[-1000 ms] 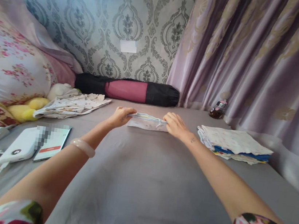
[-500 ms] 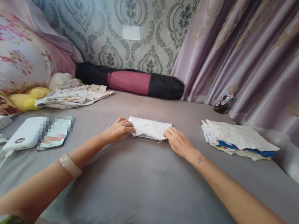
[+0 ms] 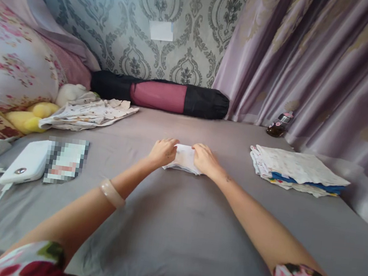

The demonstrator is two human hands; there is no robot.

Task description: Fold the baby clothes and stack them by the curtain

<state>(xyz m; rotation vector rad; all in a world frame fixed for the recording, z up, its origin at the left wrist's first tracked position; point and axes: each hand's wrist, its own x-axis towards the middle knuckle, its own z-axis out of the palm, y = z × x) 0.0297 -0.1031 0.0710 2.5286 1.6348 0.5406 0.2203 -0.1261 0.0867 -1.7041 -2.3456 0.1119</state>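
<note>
A small folded white cloth (image 3: 184, 160) lies on the grey bed sheet (image 3: 172, 227), straight in front of me. My left hand (image 3: 164, 151), below a pale bangle, is closed at the cloth's far left corner. At the far right corner, my right hand (image 3: 205, 160) is closed on the same cloth. Thumbs and fingertips face each other across its far edge. Both hands partly cover the cloth's sides, while its middle and near edge show between them.
A stack of folded clothes (image 3: 298, 169) sits at right, with a dark bottle (image 3: 279, 124) behind it. At left lie a spotted garment (image 3: 92, 114), a phone (image 3: 67, 161), a white power bank (image 3: 28, 162) and cables. A black-and-pink roll (image 3: 159, 95) lies along the wall.
Both hands first held the cloth raised at its edge, then brought that edge down towards me. Now they have moved to its far corners, closer together. The view has tilted down.
</note>
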